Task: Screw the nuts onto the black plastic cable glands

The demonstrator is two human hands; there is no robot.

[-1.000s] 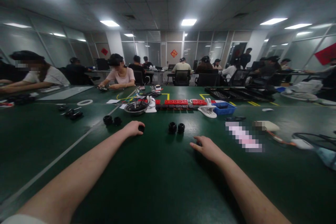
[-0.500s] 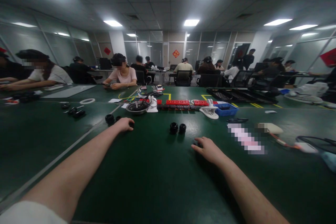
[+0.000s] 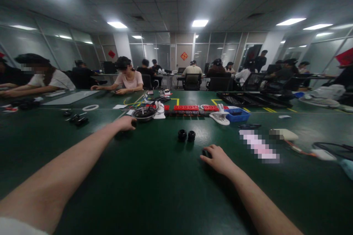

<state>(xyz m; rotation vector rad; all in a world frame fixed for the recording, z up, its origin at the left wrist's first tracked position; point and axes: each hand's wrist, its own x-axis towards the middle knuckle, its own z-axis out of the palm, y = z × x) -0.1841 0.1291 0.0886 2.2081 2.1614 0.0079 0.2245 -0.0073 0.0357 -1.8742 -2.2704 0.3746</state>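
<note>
My left hand (image 3: 126, 123) reaches far out over the green table, its fingers curled round a small black part (image 3: 134, 123) that shows only at the fingertips. Beneath that hand, other dark parts are mostly hidden. My right hand (image 3: 217, 158) rests low over the table, thumb and fingers closed round another small black part (image 3: 206, 153), partly covered. Between my hands stand two short, ribbed black cylindrical parts side by side, a larger one (image 3: 182, 135) and a smaller one (image 3: 191, 136). Neither hand touches this pair.
Ahead lie a round metal bowl with black contents (image 3: 143, 114), a red strip (image 3: 186, 108), a white clamp (image 3: 220, 116) and a blue bin (image 3: 237, 115). Black pieces (image 3: 79, 118) and a white ring (image 3: 91, 108) are at left. A person (image 3: 128, 79) sits across the table.
My left hand has moved left and slightly farther away with its black part, now covering the dark parts beside it. My right hand has barely shifted. The person opposite has moved an arm outward.
</note>
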